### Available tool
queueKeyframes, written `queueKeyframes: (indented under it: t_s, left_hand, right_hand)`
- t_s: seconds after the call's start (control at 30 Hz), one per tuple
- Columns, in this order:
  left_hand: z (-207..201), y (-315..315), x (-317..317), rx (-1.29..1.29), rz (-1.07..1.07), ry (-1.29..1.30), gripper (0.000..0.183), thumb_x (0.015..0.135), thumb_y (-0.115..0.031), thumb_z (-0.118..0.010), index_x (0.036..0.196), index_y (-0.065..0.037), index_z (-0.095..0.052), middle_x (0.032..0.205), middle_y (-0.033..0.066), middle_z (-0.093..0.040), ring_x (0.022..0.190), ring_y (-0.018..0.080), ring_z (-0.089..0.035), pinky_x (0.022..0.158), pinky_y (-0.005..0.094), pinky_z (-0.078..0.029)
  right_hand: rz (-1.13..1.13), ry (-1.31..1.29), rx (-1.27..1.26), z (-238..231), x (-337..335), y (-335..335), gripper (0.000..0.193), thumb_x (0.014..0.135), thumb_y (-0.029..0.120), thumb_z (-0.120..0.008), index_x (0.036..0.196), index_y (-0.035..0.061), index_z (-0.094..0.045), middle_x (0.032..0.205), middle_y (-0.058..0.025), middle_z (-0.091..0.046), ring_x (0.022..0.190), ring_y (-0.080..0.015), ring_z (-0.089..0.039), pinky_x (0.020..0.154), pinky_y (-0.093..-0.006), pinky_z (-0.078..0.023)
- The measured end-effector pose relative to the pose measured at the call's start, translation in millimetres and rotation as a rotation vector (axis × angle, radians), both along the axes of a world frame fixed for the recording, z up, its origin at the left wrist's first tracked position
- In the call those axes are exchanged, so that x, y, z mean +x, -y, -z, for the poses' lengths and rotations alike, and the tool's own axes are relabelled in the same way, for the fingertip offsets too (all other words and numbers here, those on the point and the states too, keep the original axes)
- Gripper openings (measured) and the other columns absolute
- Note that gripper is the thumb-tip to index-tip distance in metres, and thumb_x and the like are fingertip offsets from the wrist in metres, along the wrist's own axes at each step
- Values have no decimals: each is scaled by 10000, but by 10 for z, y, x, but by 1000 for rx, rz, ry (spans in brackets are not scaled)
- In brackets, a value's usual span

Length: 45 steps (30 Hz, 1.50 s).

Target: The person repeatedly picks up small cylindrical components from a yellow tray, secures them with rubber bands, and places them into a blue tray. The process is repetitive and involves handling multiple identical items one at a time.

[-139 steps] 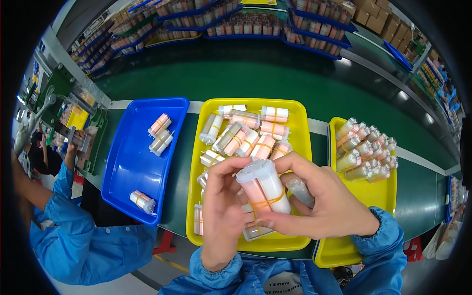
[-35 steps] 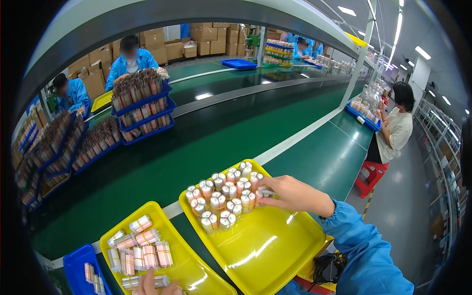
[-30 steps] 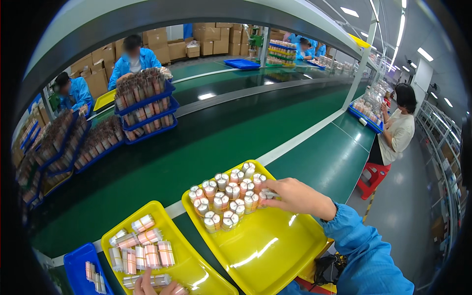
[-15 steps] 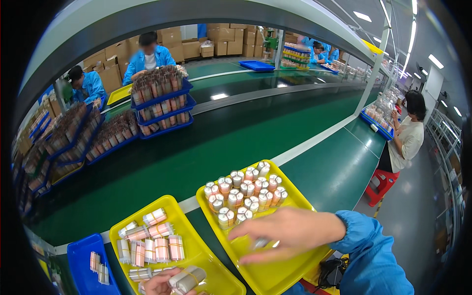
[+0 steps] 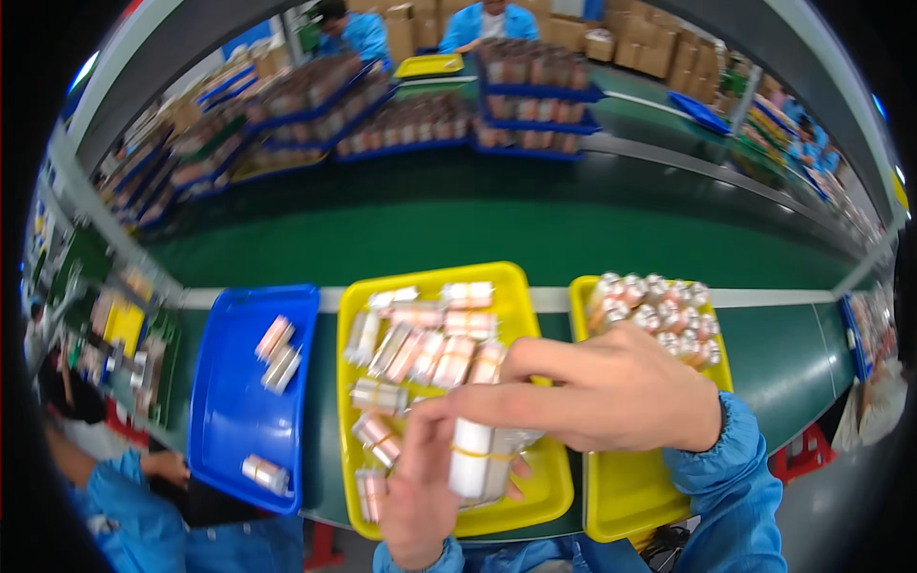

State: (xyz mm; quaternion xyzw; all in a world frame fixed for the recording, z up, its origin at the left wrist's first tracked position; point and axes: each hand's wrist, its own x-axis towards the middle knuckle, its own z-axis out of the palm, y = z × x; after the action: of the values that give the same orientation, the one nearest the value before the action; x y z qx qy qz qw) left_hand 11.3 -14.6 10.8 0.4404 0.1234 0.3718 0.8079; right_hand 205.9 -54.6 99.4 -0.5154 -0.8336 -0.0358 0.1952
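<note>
In my left hand point(image 5: 420, 492) is a bundle of white and grey cylinders point(image 5: 471, 460), held upright with a yellowish band round it. My right hand point(image 5: 611, 382) reaches across from the right, its fingers closed over the bundle's upper end and partly hiding it. Below both hands sits a yellow tray point(image 5: 523, 286) with several similar pink, white and grey bundles point(image 5: 413, 353) lying on their sides. Right of it, a second yellow tray point(image 5: 621, 520) carries several bundles standing on end point(image 5: 659, 310) in its far part, partly behind my right hand.
A blue tray point(image 5: 229, 382) with three bundles stands at the left. A co-worker's blue sleeve point(image 5: 124, 501) and hand are beside it. Beyond the green belt point(image 5: 382, 220) are stacked blue trays point(image 5: 535, 110) full of cylinders and people in blue. A red stool point(image 5: 802, 454) stands right.
The view has turned left. My right hand has moved from over the right yellow tray to the bundle in my left hand, which is now raised upright above the middle tray.
</note>
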Motion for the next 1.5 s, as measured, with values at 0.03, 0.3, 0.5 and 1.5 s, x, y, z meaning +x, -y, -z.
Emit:
queueKeyframes:
  t_s: [0.03,0.3,0.5,1.5]
  left_hand:
    - [55,-31,-46,-3,67,14,916,845,-647,-532,1383,43,-261,1153,249,-535,895,354,-635,650,441,-573]
    - [-38,-6,-96,-102,93,-135,486,960,-84,-558,1381,-23,-325,1014,113,-578,774,124,-598,602,251,-507]
    - [60,-8,-39,-93,-13,8,452,985,-149,-529,1361,-13,-318,919,93,-547,669,102,-502,565,252,-437]
    - [48,-103,-36,-305,-68,128,554,986,-453,-505,1354,-47,-422,926,96,-515,796,170,-512,722,298,-412]
  right_hand:
    - [-17,-21,25,42,-30,-36,635,666,53,-678,1248,302,-638,798,62,-533,471,-123,-506,385,-262,-416]
    - [55,-329,-109,174,-86,-85,638,657,-12,-736,1246,218,-650,772,15,-592,582,-159,-561,482,-287,-436]
    - [41,-326,-65,175,63,-97,673,720,12,-717,1347,189,-550,873,-26,-641,668,-201,-616,469,-304,-440]
    - [82,-356,5,125,40,-94,466,749,31,-762,1199,30,-640,714,-41,-608,511,-75,-467,460,-222,-326]
